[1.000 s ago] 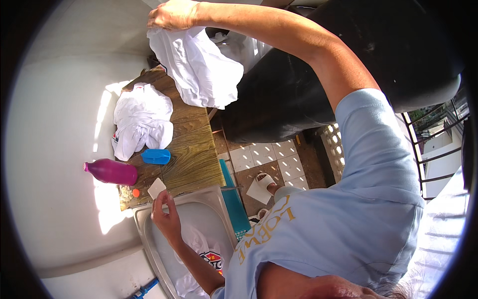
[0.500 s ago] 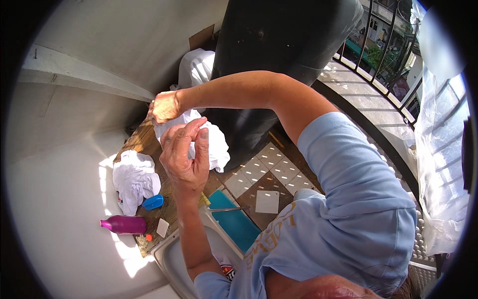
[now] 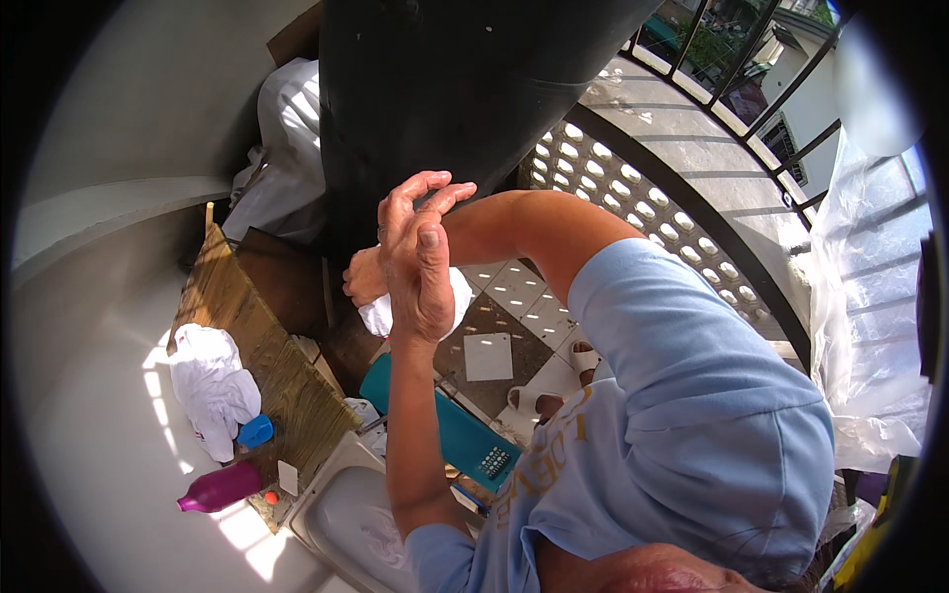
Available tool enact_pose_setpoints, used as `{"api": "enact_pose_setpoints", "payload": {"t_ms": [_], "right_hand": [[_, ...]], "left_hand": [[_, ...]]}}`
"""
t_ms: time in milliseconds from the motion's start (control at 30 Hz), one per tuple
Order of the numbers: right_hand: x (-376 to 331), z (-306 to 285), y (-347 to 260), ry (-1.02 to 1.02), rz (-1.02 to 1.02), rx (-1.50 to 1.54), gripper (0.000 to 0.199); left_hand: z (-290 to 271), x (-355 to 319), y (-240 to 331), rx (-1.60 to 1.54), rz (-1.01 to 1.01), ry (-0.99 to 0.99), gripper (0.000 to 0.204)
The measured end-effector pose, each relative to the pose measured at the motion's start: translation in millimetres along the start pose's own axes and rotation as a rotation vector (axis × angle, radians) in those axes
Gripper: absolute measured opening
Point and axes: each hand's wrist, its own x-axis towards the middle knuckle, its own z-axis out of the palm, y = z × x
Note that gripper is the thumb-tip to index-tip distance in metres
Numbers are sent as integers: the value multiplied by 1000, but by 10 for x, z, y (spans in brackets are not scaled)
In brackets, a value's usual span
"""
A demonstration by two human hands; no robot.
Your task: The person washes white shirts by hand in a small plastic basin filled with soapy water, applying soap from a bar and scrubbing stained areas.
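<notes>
My right hand [image 3: 365, 277] is closed on a bunched white garment [image 3: 462, 298], held out over the tiled floor near a black drum. Partly in front of it, my left hand [image 3: 420, 262] is raised with wet-looking fingers spread and nothing in it. On the wooden board [image 3: 282, 395] lies another crumpled white garment [image 3: 210, 381]. Beside that garment sits a small blue plastic object [image 3: 255, 431], whose kind I cannot make out. A purple bottle [image 3: 219, 488] lies on its side at the board's near end. More white cloth shows dimly in the grey basin [image 3: 331, 509].
The large black drum [image 3: 425, 109] stands ahead, with white cloth [image 3: 289, 119] behind its left side. A teal perforated plastic basket [image 3: 465, 435] rests beside the basin. A metal railing [image 3: 736, 128] and clear plastic sheeting [image 3: 870, 296] line the right. A small orange cap [image 3: 271, 498] lies near the bottle.
My right hand has drawn the white garment off the board, rightward and nearer, over the floor. My left hand has risen and moved right, its fingers spreading. The view has shifted too.
</notes>
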Motion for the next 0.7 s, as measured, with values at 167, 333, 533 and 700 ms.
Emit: {"api": "enact_pose_setpoints", "payload": {"t_ms": [167,333,533,700], "right_hand": [[-887,704,97,-142,128,154,15],[-1096,907,141,-151,145,203,15],[-1218,1014,141,-156,168,243,15],[-1243,1086,111,-159,167,265,15]], "left_hand": [[654,-63,-397,-204,-126,-178,88],[940,-63,-603,-275,-120,-295,83],[1063,-23,-671,-348,-120,-367,79],[1166,-58,-740,-357,-127,-370,78]]}}
